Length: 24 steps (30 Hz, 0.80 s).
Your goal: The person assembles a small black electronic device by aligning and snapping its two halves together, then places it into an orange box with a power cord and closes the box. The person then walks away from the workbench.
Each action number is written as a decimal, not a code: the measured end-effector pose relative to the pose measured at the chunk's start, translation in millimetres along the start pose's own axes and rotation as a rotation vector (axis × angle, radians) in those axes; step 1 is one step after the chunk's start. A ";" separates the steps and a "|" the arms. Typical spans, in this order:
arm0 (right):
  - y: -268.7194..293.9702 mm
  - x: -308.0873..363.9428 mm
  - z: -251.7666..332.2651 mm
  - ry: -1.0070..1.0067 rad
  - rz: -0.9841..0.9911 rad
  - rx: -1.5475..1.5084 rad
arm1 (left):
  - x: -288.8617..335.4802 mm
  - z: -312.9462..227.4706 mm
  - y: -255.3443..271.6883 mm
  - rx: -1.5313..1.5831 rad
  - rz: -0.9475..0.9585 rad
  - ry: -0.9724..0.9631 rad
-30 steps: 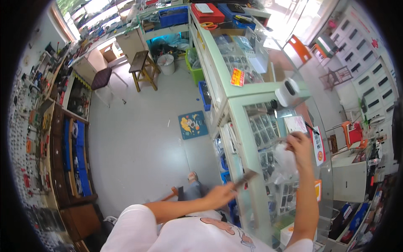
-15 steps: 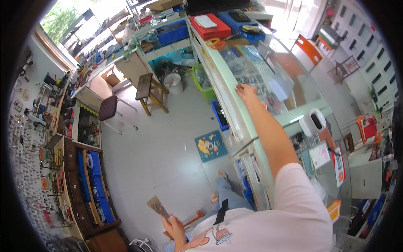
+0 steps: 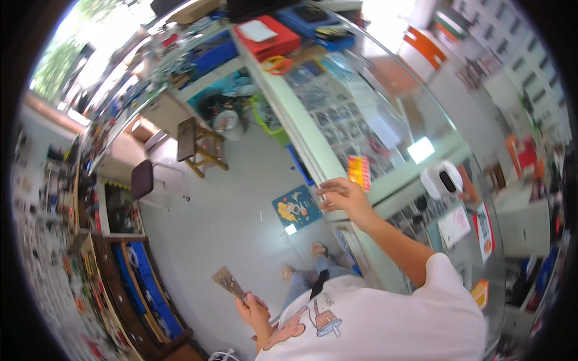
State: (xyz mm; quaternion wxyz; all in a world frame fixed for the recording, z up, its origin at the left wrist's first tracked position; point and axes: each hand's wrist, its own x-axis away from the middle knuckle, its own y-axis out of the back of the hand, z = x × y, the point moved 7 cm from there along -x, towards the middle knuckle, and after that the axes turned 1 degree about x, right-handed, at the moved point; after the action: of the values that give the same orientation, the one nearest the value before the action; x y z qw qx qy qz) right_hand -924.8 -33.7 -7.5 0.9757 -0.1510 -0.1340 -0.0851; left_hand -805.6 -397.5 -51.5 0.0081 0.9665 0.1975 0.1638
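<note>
Low in front of my body, my left hand (image 3: pixel 253 310) is closed around a scraper (image 3: pixel 228 283). Its flat, flared blade looks brown and stained, and points up and away from me over the floor. My right hand (image 3: pixel 341 197) hovers at or just above the near corner of the glass-topped display counter (image 3: pixel 332 141); whether it touches cannot be told. Its fingers are apart with nothing seen between them. Just beyond that hand lies a yellow and red packet or label (image 3: pixel 359 173) on the counter.
A red box (image 3: pixel 268 37) and orange tape rolls (image 3: pixel 277 65) sit farther along the counter. A white rounded device (image 3: pixel 442 180) stands to the right. On the floor are a wooden stool (image 3: pixel 200 146), a dark-seated stool (image 3: pixel 142 179), a white bucket (image 3: pixel 227 124) and a teal mat (image 3: pixel 296 207).
My right hand has drawn back along the counter edge toward me, its fingers spreading. The yellow and red packet now shows. The view has turned; my left hand keeps the scraper.
</note>
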 end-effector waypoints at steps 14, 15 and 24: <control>96.3 449.3 -2.7 -0.189 -1.274 1.368 | 0.7 -68.9 -126.1 -0.164 0.935 -0.159; 110.6 424.0 -14.6 -0.237 -1.252 1.428 | -5.1 -71.3 -154.9 -0.142 0.937 -0.166; 147.3 355.2 73.6 0.461 -1.490 0.788 | -51.8 -28.5 -101.7 -0.139 0.693 -0.006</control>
State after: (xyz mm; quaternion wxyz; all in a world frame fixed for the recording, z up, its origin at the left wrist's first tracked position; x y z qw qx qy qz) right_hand -574.5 83.5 122.1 0.6501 0.3453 -0.0168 -0.6767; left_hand -898.2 -325.1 -48.9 0.0186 0.9737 -0.1539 0.1669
